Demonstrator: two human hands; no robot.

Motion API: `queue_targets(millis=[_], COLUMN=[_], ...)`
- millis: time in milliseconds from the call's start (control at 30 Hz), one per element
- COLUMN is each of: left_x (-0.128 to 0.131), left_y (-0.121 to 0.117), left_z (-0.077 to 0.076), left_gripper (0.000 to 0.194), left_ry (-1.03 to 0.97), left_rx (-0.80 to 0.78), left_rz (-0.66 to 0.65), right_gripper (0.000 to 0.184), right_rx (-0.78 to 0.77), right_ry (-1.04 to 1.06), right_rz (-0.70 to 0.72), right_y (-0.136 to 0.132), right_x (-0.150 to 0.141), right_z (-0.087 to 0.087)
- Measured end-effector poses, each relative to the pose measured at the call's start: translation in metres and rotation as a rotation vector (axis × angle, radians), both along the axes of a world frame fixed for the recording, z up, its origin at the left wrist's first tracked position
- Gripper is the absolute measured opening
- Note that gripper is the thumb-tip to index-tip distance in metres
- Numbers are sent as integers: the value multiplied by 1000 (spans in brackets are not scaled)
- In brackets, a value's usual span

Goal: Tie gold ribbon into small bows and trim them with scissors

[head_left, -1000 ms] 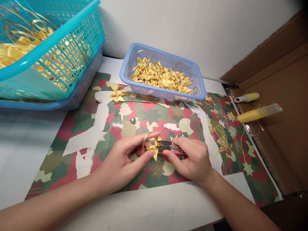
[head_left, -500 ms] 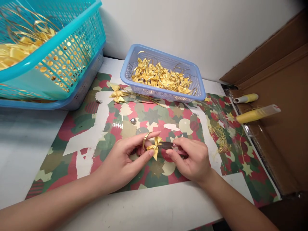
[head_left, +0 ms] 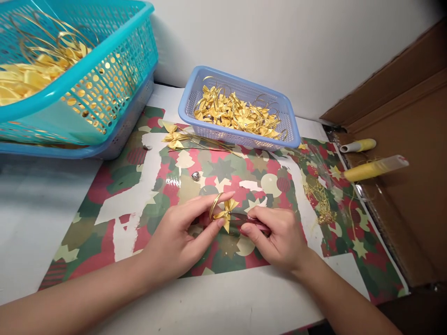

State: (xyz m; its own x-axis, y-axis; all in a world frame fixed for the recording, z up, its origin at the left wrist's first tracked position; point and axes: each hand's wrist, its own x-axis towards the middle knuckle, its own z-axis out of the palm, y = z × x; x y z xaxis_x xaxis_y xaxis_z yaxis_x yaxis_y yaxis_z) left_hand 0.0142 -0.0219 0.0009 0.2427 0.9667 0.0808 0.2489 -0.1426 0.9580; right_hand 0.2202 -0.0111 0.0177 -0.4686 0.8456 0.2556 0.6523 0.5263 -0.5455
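Observation:
My left hand (head_left: pixel 186 228) is closed on a small gold ribbon bow (head_left: pixel 227 214), pinched at its left side by thumb and fingers. A loop of gold cord (head_left: pixel 213 204) runs from the bow around my raised index finger. In my right hand (head_left: pixel 277 232) I grip a slim dark hand tool (head_left: pixel 240 217), mostly hidden by thumb and fingers. Its tip meets the middle of the bow; whether it is tweezers or snips I cannot make out. A silver heart-shaped bead (head_left: pixel 195 176) lies on the patterned mat beyond my left hand.
A blue basket (head_left: pixel 240 136) of finished-looking gold bows stands behind. Gold bows with long cords (head_left: pixel 172 136) lie before it. Stacked baskets, a turquoise one (head_left: pixel 115 86) on top, fill the left. At right are gold thread scraps (head_left: pixel 323 209), yellow tubes (head_left: pixel 375 167) and cardboard (head_left: pixel 401 163).
The view has shifted slightly, so everything sits a little further right. The dark tool appears narrower at the bow, turned or closed a little. Both hands keep their hold.

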Motion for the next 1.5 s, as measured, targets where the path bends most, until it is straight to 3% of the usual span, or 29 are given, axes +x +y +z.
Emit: queue_targets(millis=[233, 533, 933, 1500], left_x=[0, 0, 1, 2], left_y=[-2, -2, -3, -3], left_z=[0, 0, -2, -1], left_gripper=[37, 34, 36, 35], left_ry=[109, 135, 151, 203], left_rx=[141, 151, 237, 287], left_rz=[-13, -23, 15, 14], right_gripper=[38, 38, 36, 34], right_rx=[-16, -116, -11, 11], right_ry=[21, 80, -3, -37], right_rz=[4, -13, -52, -75], right_y=[-1, -3, -5, -6], right_x=[-2, -3, -3, -4], right_z=[-1, -5, -1, -1])
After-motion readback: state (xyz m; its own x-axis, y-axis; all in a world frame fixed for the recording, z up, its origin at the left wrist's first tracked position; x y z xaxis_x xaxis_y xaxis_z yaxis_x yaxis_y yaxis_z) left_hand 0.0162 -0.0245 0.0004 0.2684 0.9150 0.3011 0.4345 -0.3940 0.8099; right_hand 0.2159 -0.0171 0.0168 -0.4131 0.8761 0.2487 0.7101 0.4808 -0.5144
